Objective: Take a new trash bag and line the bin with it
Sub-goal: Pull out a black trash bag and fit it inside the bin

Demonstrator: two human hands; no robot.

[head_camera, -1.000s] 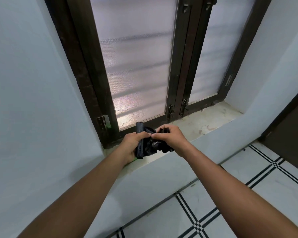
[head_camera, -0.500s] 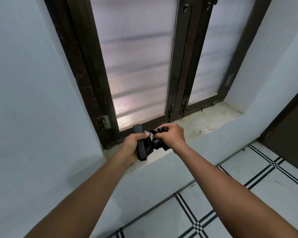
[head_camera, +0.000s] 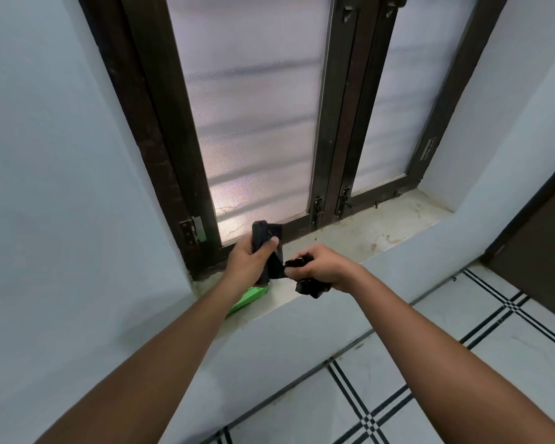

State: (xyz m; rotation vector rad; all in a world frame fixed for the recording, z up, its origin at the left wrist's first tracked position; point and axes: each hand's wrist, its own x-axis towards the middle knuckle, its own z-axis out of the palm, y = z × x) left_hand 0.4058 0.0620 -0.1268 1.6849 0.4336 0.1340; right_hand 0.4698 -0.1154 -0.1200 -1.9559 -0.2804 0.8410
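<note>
Head cam has both hands over the window sill point(head_camera: 350, 232). Left hand point(head_camera: 247, 267) is wrapped tight around the roll of black trash bags point(head_camera: 265, 238), standing it upright. Right hand point(head_camera: 324, 267), at 3 o'clock from the roll, is closed on the loose bag point(head_camera: 308, 285), bunched in the fist and hanging out below, still joined to the roll by a thin stretched strip.

What could go wrong, I'd guess: yank too hard or crooked and the thin film rips off the perforation, or extra bags spool off. Bin isn't in view at all.

Versus a second ago: the hands were pressed together, now they've pulled apart, and a green packet point(head_camera: 249, 298) shows on the sill under the left wrist.
</note>
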